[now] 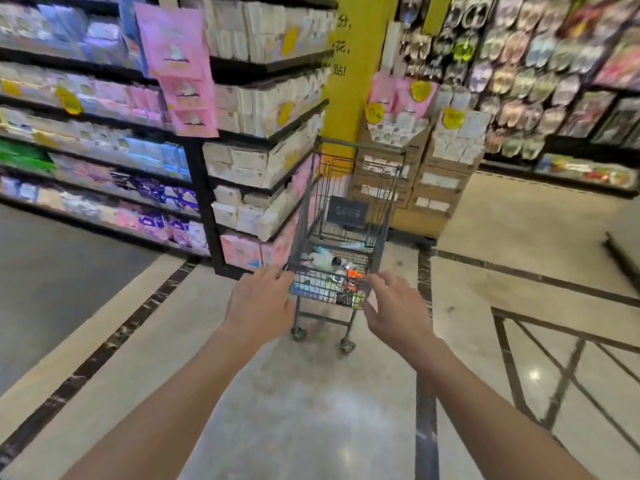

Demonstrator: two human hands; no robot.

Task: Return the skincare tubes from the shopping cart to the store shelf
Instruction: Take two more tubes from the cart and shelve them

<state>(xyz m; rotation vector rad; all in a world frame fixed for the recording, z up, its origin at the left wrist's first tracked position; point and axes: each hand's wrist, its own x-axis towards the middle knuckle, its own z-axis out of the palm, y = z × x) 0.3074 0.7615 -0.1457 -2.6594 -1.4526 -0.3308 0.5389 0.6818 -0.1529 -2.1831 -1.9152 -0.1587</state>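
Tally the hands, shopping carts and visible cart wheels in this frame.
Hands: 2, left hand and right hand
Shopping cart: 1
Cart wheels: 2
Total: 5

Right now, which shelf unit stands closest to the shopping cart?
The corner shelf of white boxes, right beside the shopping cart on its left side; the long aisle shelf lies farther left, the slipper display far off right.
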